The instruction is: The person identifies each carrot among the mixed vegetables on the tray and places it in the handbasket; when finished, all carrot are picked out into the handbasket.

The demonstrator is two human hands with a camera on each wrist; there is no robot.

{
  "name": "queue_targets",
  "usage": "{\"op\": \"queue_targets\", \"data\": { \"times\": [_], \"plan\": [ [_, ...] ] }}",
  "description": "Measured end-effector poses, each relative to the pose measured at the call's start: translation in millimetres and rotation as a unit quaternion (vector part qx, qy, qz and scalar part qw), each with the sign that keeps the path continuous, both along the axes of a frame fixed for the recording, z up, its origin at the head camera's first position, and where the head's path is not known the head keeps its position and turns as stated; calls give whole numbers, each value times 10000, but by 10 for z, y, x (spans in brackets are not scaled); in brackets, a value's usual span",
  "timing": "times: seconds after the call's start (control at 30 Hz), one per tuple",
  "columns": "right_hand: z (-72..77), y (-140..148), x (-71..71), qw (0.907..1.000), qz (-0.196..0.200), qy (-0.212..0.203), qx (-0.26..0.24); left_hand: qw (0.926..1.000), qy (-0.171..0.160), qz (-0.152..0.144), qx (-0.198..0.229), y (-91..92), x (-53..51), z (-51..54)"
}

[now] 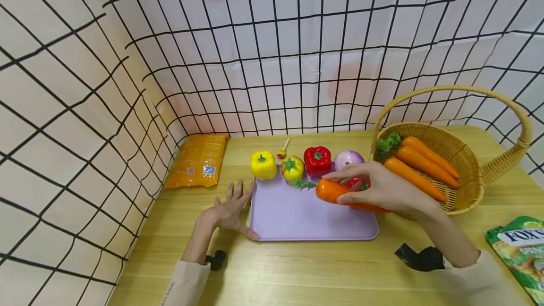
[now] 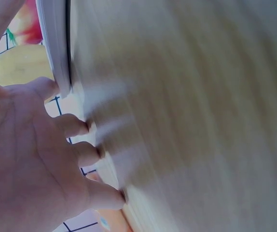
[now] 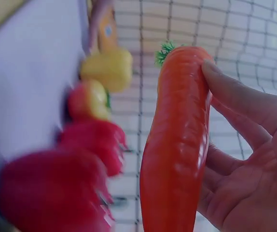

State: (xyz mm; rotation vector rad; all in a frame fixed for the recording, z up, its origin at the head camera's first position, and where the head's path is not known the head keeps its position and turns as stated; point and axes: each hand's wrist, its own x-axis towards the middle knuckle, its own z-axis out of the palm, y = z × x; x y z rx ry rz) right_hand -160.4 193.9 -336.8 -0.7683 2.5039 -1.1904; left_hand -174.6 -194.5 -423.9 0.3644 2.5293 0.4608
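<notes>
My right hand [image 1: 378, 185] pinches a plastic carrot [image 1: 329, 191] between thumb and fingers, above the lilac tray [image 1: 297, 221]. Its green leafy top points left; in the right wrist view the carrot [image 3: 177, 140] shows nearly whole. With fingers spread, my left hand [image 1: 229, 211] touches the tray's left edge, its other fingertips on the table. Along the tray's back stand a yellow bell pepper [image 1: 263, 166], a yellow-and-red fruit or vegetable [image 1: 293, 168] and a red bell pepper [image 1: 318, 161]. Another red pepper [image 3: 51, 191] is partly hidden behind my right hand in the head view.
A wicker basket [image 1: 473, 197] holding several carrots [image 1: 425, 159] and something leafy green stands right of the tray. Behind the tray are a purple onion [image 1: 348, 158] and a lollipop [image 1: 282, 151]. An orange packet [image 1: 197, 160] lies left, a green FOX'S bag [image 1: 520, 249] at right. Grid-patterned walls enclose the table.
</notes>
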Motion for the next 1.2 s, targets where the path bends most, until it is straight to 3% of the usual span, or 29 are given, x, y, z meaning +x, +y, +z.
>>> {"op": "queue_targets", "data": {
  "times": [0.17, 0.4, 0.73, 0.97, 1.2],
  "plan": [
    [211, 326, -47, 9976, -443, 484, 212, 10000, -11, 12, -22, -5, 2, 4],
    [337, 853, -175, 9885, -1216, 445, 776, 10000, -56, 0, -18, -2, 3, 8],
    [161, 1510, -430, 9691, -1787, 557, 1606, 10000, -36, -6, -35, -9, -1, -7],
    [50, 1829, -571, 9649, -2065, -22, 1621, 10000, -41, -11, -54, 1, -3, -11],
    [39, 1852, -742, 9557, -2536, -480, 1414, 10000, -43, -1, -40, -6, -6, -7]
  ]
}}
